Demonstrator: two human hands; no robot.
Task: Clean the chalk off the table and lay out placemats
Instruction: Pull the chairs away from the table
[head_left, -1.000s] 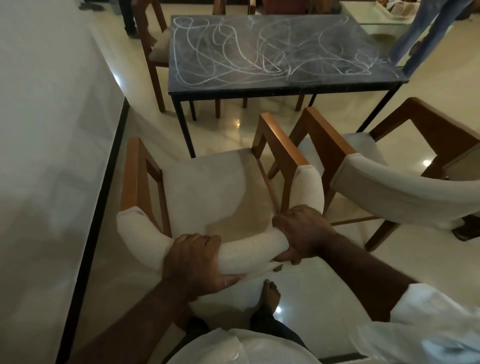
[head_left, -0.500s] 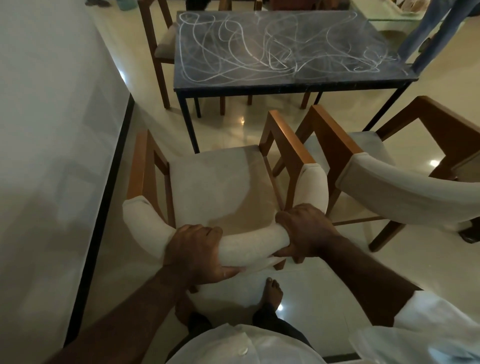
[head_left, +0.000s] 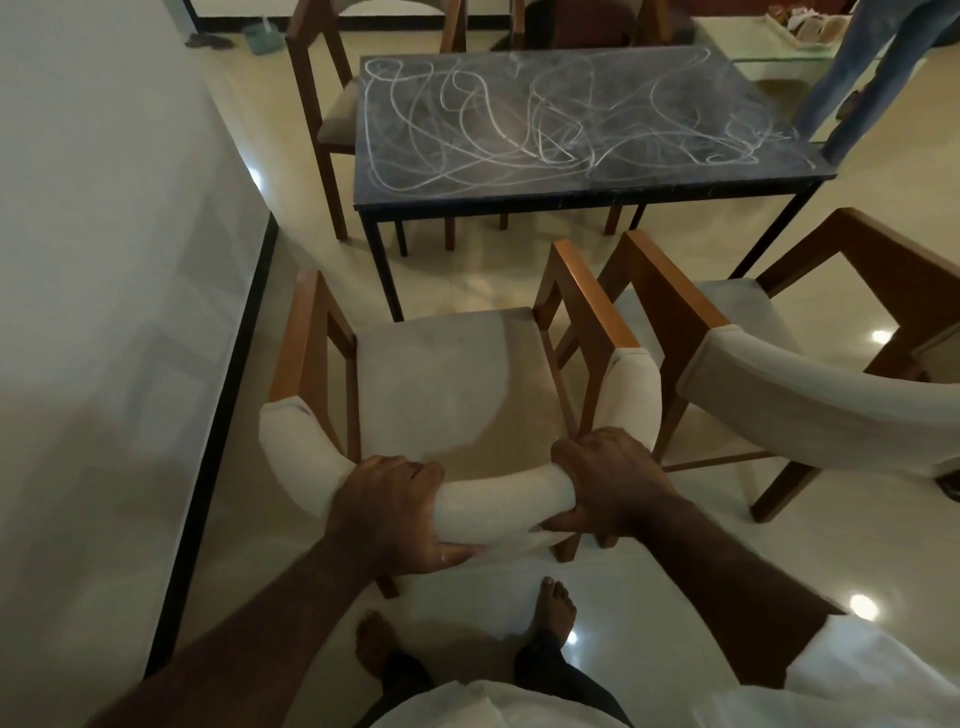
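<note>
A dark stone table (head_left: 582, 192) stands ahead, its top covered in white chalk scribbles (head_left: 519, 119). In front of me is a wooden armchair (head_left: 447, 384) with a beige seat and a curved cream padded backrest. My left hand (head_left: 387, 512) grips the backrest left of its middle. My right hand (head_left: 608, 483) grips it at the right, fingers curled round the padding. The chair stands well short of the table, with bare floor between them. No placemats are in view.
A second armchair (head_left: 810, 395) stands close on the right. More wooden chairs (head_left: 332, 114) are at the table's far and left sides. A white wall (head_left: 104, 312) with dark skirting runs along the left. A person's legs (head_left: 862, 78) stand at the table's far right corner.
The chair and I have drawn back from the table, which now sits farther off and more to the right. Both hands keep the same hold on the backrest.
</note>
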